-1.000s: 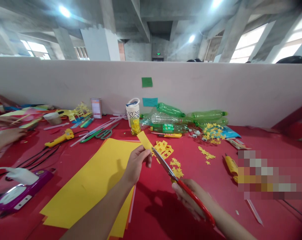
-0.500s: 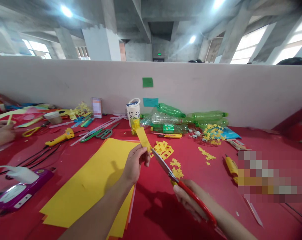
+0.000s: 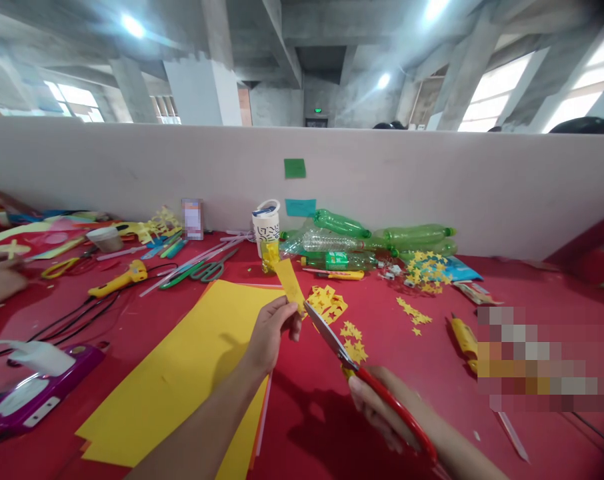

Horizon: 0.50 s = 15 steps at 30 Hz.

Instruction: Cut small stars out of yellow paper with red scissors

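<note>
My left hand [image 3: 275, 330] is closed on a narrow yellow paper strip [image 3: 290, 283], which stands up from the fingers. My right hand [image 3: 382, 407] grips red-handled scissors [image 3: 332, 339], their blades pointing up and left. The blade tips meet the strip's edge beside my left fingertips; the blades look nearly closed. Just beyond the tips lie yellow paper scraps with star cut-outs [image 3: 327, 303]. A small pile of yellow paper stars [image 3: 355, 347] is behind the blades. Large yellow paper sheets [image 3: 182, 373] lie stacked under my left forearm.
Green plastic bottles [image 3: 417, 235] and a white cup [image 3: 266, 227] stand along the partition. A yellow glue gun [image 3: 119, 280], grey scissors [image 3: 212, 269] and a purple power strip [image 3: 42, 393] lie left. Another person's hand [image 3: 2, 280] is at far left. A second yellow tool [image 3: 465, 339] lies right.
The view has tilted up slightly, so things sit a little lower. The scissors stay at the strip's edge, and my left hand keeps its hold. The other person's hand has shifted slightly left.
</note>
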Tool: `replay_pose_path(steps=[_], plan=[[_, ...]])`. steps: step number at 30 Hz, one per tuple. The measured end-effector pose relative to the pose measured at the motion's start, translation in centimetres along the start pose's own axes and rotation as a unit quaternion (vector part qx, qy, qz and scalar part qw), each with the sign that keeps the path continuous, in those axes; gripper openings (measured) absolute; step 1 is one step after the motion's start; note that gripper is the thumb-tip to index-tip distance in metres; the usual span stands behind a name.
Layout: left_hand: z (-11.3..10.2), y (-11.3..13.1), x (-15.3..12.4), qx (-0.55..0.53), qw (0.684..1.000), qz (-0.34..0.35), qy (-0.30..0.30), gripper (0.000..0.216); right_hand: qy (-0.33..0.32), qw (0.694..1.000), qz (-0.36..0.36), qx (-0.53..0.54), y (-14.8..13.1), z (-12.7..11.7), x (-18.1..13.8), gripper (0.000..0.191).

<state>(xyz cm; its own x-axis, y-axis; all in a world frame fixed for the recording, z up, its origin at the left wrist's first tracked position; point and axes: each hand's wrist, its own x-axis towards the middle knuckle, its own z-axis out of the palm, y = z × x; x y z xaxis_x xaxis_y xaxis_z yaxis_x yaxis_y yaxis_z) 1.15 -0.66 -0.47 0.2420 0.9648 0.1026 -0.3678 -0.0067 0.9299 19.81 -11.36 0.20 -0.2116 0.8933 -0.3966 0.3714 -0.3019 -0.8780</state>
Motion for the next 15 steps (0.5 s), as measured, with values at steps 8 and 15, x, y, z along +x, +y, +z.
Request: replay_pose_path(steps=[8,15], plan=[[0.49,0.18,-0.43,0.033,0.999,-0.004,-0.011,0.019,0.004,1.0,-0.011,0.014,-0.46,0.21,-0.41,0.053],[0.42,-0.06,-0.48,0.045,0.999,0.003,-0.023,0.019,0.018,1.0,-0.005,0.022,-0.44,0.26,-0.38,0.053]])
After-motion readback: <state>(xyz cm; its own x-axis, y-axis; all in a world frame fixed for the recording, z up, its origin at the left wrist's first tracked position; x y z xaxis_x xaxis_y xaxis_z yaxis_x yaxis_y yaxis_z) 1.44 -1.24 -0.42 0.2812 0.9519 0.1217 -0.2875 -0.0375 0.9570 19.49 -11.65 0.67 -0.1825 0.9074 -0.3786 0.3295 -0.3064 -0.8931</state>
